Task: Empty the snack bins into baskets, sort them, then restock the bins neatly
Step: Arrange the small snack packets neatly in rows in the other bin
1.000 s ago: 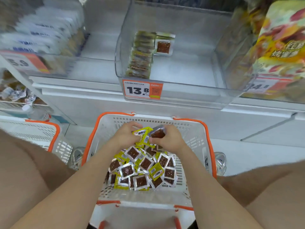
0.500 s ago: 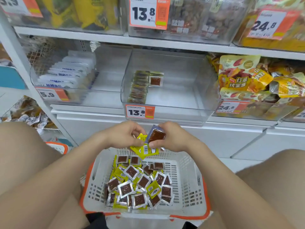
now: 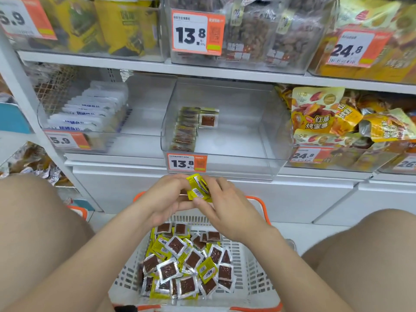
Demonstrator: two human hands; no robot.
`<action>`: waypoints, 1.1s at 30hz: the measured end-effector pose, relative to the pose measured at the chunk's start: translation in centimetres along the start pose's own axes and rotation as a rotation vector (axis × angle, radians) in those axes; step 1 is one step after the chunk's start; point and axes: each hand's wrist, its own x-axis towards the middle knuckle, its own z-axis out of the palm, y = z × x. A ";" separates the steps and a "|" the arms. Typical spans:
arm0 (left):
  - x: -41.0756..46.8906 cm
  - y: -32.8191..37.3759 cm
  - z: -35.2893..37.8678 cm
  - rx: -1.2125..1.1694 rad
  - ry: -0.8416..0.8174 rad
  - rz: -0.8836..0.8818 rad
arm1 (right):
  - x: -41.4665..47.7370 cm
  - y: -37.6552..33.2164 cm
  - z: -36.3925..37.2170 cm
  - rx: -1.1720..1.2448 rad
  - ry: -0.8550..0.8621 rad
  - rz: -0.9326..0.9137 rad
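The fingers of our left hand (image 3: 166, 200) and right hand (image 3: 228, 208) pinch a stack of packets (image 3: 198, 188) above the basket (image 3: 253, 266). We should square its edges (labels one way), then stand it beside the row (image 3: 185, 129) in the clear bin (image 3: 270, 131).

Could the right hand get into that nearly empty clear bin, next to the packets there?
Probably yes: the clear bin looks open-topped, with nothing between it and the right hand and bare floor beside its packet row. That hand and the left hand hold a yellow packet stack.
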 end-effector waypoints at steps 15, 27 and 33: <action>0.8 1.0 0.9 -0.028 -0.003 0.146 | 1.7 1.8 -1.6 0.825 0.313 0.481; 0.0 0.5 2.0 -0.079 0.094 0.330 | 0.6 0.7 -1.4 1.237 0.186 0.699; -0.4 0.5 1.4 0.092 0.046 0.331 | 0.8 0.6 -2.0 0.784 0.329 0.507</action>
